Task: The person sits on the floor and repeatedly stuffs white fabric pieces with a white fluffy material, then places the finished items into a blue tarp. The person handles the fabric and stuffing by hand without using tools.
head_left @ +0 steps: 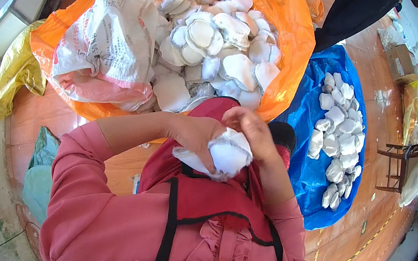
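My left hand [196, 135] is closed around a soft white pad [231, 154], holding it over my lap. The pad is rounded, with a thin, ragged grey edge, and a flap of it sticks out below my fingers. At its far right side is my right hand [253, 129], its fingers bent inward close to the pad. Whether anything sits between those fingertips is hidden. Beyond my hands, a large orange bag [297, 51] lies spread with a heap of similar white pads [197, 37]. To the right, a blue sheet [297, 184] bears a smaller pile of pads [340, 125].
A white woven sack [111, 39] lies over the orange bag's left side. Yellow plastic [17, 71] rests by the left wall, with a green bag [39, 179] nearer. A dark trouser leg [352, 16] stands behind the blue sheet. At right are a wooden stool [399, 165] and cardboard box [399, 63].
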A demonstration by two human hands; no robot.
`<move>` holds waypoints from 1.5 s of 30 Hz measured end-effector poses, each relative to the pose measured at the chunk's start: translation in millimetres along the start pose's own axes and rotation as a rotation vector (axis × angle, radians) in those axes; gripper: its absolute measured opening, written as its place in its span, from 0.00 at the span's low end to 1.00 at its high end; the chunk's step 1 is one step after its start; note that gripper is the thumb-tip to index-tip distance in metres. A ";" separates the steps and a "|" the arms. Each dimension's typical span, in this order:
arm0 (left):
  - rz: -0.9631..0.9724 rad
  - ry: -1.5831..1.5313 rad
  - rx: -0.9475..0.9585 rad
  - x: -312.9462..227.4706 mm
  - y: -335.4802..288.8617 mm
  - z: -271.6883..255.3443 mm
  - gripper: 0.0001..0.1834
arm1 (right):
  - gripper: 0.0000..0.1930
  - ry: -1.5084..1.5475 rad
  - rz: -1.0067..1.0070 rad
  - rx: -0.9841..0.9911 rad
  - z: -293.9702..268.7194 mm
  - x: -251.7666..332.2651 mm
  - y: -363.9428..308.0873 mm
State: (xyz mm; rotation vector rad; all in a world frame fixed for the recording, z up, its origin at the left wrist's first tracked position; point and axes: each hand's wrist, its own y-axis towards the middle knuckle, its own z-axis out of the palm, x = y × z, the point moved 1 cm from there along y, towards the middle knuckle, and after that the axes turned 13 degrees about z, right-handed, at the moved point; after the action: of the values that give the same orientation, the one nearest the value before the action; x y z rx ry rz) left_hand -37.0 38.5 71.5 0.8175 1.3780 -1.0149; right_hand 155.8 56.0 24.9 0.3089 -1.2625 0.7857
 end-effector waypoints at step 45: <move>0.066 0.154 -0.779 31.1 15.8 17.0 0.26 | 0.26 0.111 0.342 -0.175 -14.7 -32.3 -4.4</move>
State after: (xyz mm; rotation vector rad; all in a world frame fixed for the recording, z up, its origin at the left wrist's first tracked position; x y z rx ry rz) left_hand -18.3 25.8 39.9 0.3496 1.6909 -0.3007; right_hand 166.6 50.3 -8.7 -0.0951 -1.2855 0.9603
